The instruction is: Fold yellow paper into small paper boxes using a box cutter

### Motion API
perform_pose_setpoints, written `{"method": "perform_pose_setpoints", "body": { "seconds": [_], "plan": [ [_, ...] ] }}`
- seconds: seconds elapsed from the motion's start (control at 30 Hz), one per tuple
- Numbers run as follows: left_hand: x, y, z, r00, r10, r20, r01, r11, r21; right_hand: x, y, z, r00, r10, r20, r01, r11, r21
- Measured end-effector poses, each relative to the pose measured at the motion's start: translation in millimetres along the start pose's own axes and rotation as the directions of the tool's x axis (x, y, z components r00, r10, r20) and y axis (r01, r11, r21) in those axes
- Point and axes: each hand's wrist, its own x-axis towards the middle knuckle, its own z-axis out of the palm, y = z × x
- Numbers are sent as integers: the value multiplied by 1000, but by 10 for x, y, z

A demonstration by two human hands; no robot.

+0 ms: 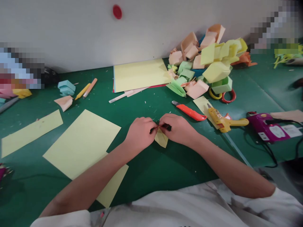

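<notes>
A small folded piece of yellow paper (162,139) is pinched between my two hands, just above the green table. My left hand (141,132) is closed, thumb and fingertips on the paper's upper edge. Fingertips of my right hand (176,126) meet it there, closed on the same piece. The paper hangs down in a pointed shape below them; its top is hidden by the fingers. Beyond my right hand lies an orange utility knife (191,112). A large yellow sheet (81,143) lies to the left, partly under my left forearm.
Behind stand a stack of yellow sheets (139,75) and a heap of folded paper pieces (213,60). At right are a yellow glue gun (226,121), scissors (228,96) and a purple power strip (270,126) with a black cable. A yellow strip (32,132) and pens (86,90) lie left.
</notes>
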Motion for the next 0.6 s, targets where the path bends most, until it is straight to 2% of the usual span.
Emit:
{"method": "perform_pose_setpoints", "body": {
  "seconds": [0.27,0.6],
  "plan": [
    [1,24,-5,1000,-6,22,5,999,54,-10,4,61,998,-31,45,39,984,-176],
    [-6,26,-10,997,-22,68,16,996,88,-12,-40,6,994,-77,78,90,979,-181]
  ]
}}
